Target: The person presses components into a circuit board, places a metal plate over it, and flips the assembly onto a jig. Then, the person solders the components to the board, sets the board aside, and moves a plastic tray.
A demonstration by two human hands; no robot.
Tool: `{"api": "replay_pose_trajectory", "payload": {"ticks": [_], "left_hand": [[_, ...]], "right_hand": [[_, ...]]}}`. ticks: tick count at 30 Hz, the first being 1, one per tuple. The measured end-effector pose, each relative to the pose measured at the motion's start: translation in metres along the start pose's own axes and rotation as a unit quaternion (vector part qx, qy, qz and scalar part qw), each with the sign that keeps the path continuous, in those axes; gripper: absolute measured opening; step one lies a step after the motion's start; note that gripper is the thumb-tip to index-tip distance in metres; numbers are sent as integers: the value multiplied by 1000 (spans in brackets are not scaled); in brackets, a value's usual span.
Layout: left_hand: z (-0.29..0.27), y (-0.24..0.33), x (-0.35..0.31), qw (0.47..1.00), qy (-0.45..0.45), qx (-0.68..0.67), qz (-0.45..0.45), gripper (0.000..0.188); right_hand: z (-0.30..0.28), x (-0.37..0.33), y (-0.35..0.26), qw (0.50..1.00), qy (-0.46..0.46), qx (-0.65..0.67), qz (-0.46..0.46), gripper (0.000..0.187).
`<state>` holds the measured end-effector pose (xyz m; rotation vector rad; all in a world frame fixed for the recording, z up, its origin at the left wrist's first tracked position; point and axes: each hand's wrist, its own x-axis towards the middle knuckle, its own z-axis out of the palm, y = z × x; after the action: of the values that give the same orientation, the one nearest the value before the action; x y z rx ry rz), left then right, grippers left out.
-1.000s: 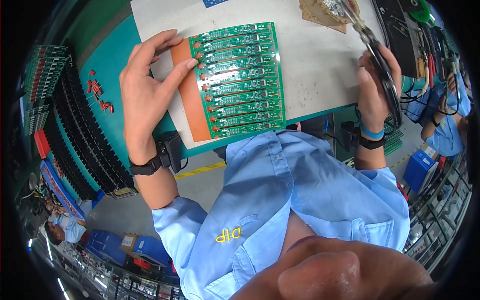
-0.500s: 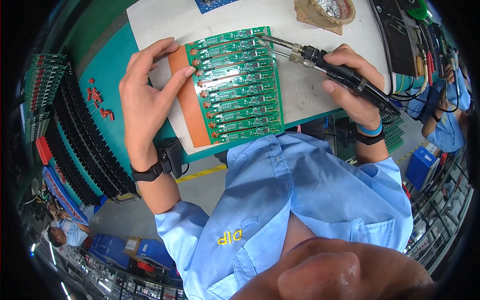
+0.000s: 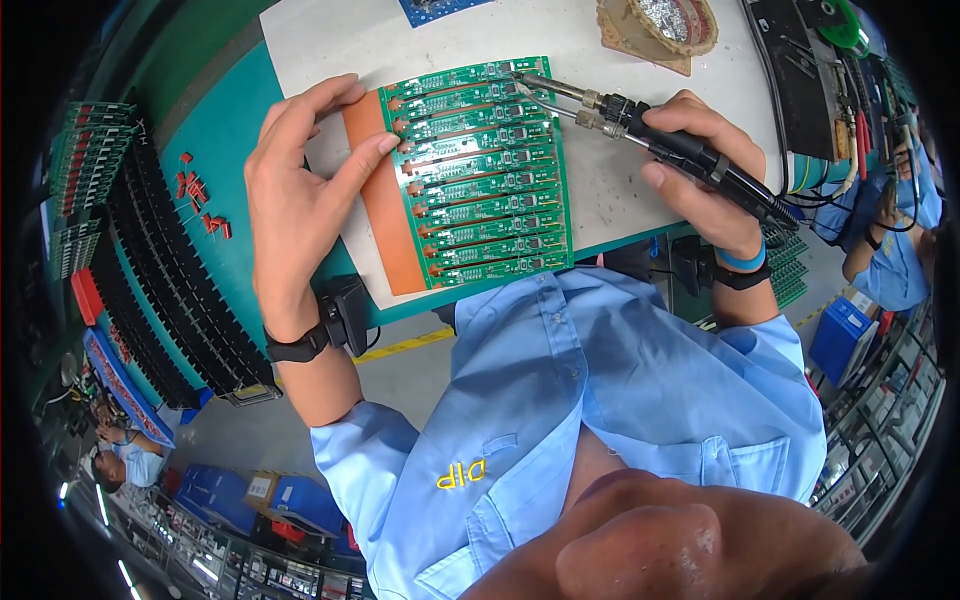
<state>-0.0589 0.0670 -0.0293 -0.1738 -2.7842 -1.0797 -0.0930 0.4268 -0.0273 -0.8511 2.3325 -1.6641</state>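
A green circuit board panel (image 3: 480, 188), made of several narrow strips side by side, lies on an orange sheet (image 3: 385, 225) on the white work surface. My left hand (image 3: 305, 185) is at its left edge, fingers spread. The thumb rests by the board's edge and the index fingertip touches the sheet's far corner. In my right hand (image 3: 710, 165) is a black soldering iron (image 3: 690, 150) with a thin metal feed tube beside its tip. The tip is at the farthest strip, near its right end; the exact contact point is too small to make out.
A round container (image 3: 665, 22) of silvery bits stands at the back. Red components (image 3: 190, 185) lie scattered on the green mat at left, beside long black racks (image 3: 170, 270). Tools (image 3: 800, 60) and cables are at far right. Another person (image 3: 900, 240) sits beyond them.
The whole view has shifted slightly. Against the board, the soldering iron's tip has moved a little to the left along the farthest strip. My left hand keeps its place on the sheet.
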Motion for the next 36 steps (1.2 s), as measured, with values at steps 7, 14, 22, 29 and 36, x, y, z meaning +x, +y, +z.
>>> {"api": "replay_pose_trajectory", "payload": {"ticks": [7,14,22,29,36], "left_hand": [[-1,0,2,1000,-1,-4,2,50],[-4,6,2,999,33,-12,1,45],[-5,38,-27,988,-42,74,-131,35],[10,52,-40,975,-98,75,-183,39],[23,42,-51,919,27,-367,-141,24]], "right_hand": [[-8,-9,-1,999,39,-8,-28,41],[-7,-35,23,957,287,-27,30,45],[-4,-39,44,946,322,35,-10,45],[-3,-29,40,955,288,57,-35,43],[0,-26,39,952,289,75,-60,41]]}}
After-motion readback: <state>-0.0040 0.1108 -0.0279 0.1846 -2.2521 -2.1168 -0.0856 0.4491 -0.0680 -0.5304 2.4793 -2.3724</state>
